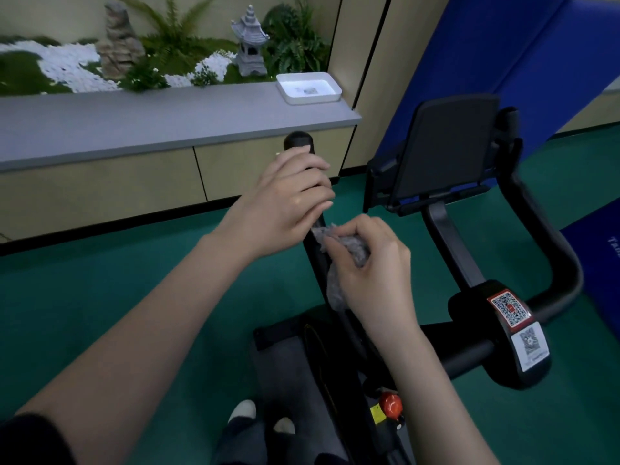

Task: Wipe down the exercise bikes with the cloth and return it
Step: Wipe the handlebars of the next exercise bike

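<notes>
A black exercise bike (503, 330) fills the right and lower middle of the head view, with a dark tablet holder (449, 146) above its stem. My left hand (288, 193) grips the bike's left handlebar (298, 142) just below its rounded end. Right below it, my right hand (372, 266) holds a bunched grey cloth (355, 253) against the same handlebar. Part of the cloth hangs down under my palm.
A white tray (308, 87) sits on the grey counter (134, 119) at the back, beside a planter with ferns and a small stone pagoda (250, 41). Blue mats (503, 62) lean against the wall on the right. Green floor (134, 297) surrounds the bike.
</notes>
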`<act>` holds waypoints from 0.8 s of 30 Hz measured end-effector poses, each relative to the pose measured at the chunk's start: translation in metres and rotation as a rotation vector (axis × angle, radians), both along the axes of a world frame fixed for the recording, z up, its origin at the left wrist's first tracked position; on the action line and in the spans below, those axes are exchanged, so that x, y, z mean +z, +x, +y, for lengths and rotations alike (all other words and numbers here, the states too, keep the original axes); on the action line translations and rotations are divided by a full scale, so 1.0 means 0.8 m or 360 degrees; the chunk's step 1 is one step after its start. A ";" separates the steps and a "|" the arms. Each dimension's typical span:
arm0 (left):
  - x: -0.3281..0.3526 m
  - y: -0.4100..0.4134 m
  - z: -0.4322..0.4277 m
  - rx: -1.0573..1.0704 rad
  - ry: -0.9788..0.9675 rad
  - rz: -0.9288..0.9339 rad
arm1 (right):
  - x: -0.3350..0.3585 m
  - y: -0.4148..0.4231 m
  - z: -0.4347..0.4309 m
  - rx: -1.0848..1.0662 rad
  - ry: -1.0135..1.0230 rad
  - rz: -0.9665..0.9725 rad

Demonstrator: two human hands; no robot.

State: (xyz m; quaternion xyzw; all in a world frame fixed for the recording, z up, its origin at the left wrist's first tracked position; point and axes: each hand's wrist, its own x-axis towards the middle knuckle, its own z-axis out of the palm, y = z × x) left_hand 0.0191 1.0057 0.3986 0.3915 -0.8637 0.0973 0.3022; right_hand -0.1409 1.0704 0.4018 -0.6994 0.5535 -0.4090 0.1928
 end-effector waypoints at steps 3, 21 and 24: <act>0.004 0.005 -0.005 -0.0025 0.0018 -0.0028 | -0.008 -0.009 0.009 0.0001 0.0030 0.0050; 0.003 0.032 -0.038 -0.0492 -0.0096 -0.0011 | -0.003 0.044 0.035 -0.0741 -0.0024 0.0261; 0.000 0.033 -0.041 -0.0564 -0.0078 0.0031 | -0.010 0.066 0.033 -0.1078 -0.0063 0.0260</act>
